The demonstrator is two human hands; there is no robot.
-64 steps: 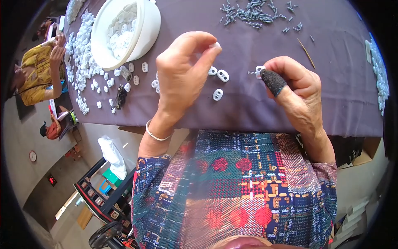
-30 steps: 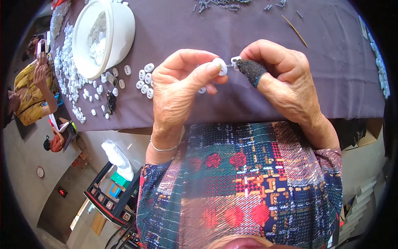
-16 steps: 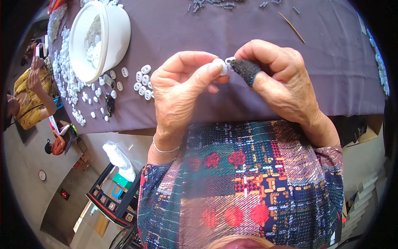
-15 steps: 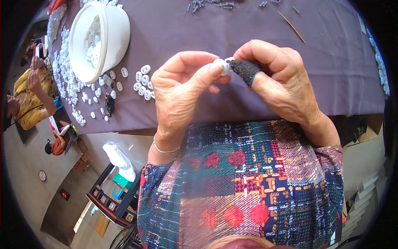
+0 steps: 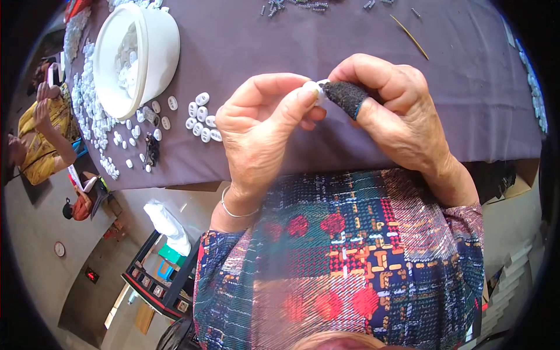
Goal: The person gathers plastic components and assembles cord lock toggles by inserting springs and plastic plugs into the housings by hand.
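Note:
Between my two hands, above the near part of the table, is a small white plastic piece (image 5: 318, 87) that looks like a cord lock. My left hand (image 5: 256, 125) pinches it between thumb and fingers. From the other side my right hand (image 5: 402, 108) closes on it, its thumb in a dark fabric finger cover (image 5: 344, 97) pressed against the piece. Fingers hide most of the piece. Left of my left hand lies a group of white oval two-holed pieces (image 5: 202, 114).
A white tub (image 5: 162, 52) of pale plastic parts stands at the left, with many small white parts (image 5: 87, 99) heaped beside it. Metal springs (image 5: 318, 7) lie along the far side. A thin yellow stick (image 5: 409, 37) rests at the right. Another person (image 5: 49, 125) is at the far left.
My left wrist and forearm have shifted slightly right. Both hands keep their hold on the white piece, and the fingers have hardly moved.

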